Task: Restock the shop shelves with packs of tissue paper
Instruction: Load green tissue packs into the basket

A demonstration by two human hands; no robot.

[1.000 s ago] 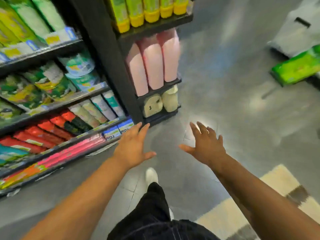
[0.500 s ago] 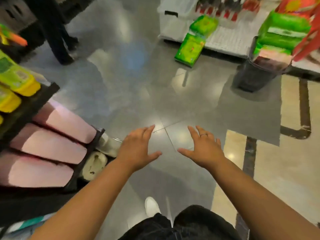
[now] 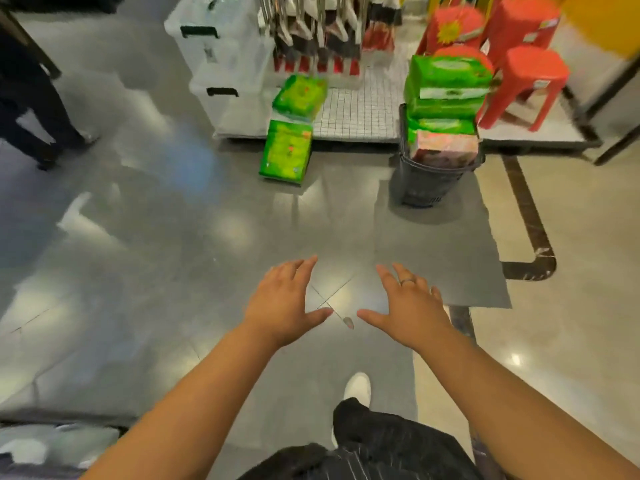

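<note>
Both hands are held out in front of me over the grey floor, palms down and fingers spread, holding nothing: my left hand [image 3: 282,303] and my right hand [image 3: 410,304], which wears a ring. Far ahead, a green tissue pack [image 3: 286,151] leans against the edge of a low white platform [image 3: 356,116], and a second green pack [image 3: 300,97] lies on the platform behind it. To the right stands a dark basket [image 3: 433,176] stacked high with green tissue packs [image 3: 446,88] and a pinkish pack [image 3: 446,148].
Clear storage boxes [image 3: 218,60], a row of brooms [image 3: 318,32] and red plastic stools [image 3: 519,64] fill the platform. Another person's dark legs [image 3: 31,109] stand at far left. My white shoe [image 3: 356,389] and dark trousers show below. A shelf edge is blurred at bottom left.
My view has swung away from the shelves with pink and green packs towards the platform and basket, which are now closer. Both hands stayed open and empty in front of me.
</note>
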